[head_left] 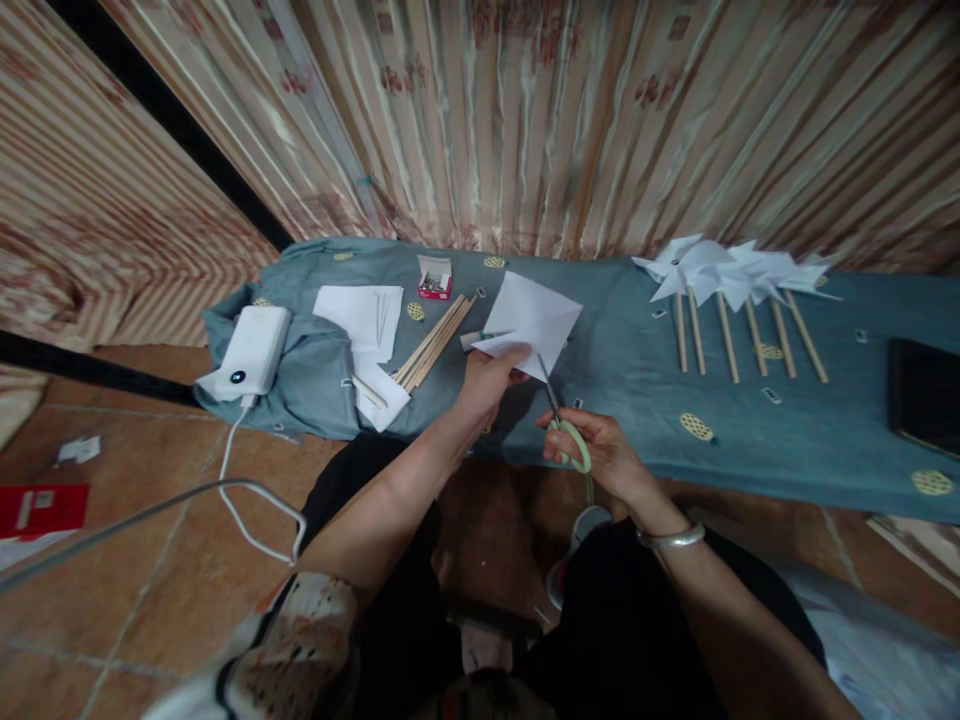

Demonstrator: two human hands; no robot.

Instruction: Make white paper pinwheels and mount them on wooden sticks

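Note:
A square sheet of white paper with creases is pinched at its lower left side by my left hand. My right hand grips the green-handled scissors, whose blades reach up to the lower corner of the sheet. Whether the blades are fully closed I cannot tell. Left of the sheet lies a bundle of wooden sticks. Beneath the paper, something thin and partly hidden sticks out to the left.
White paper sheets lie left of the sticks. A red box of small metal pieces stands behind. Several paper pinwheels on sticks lie at right, near a dark tablet-like object. A white power bank with a cable rests far left.

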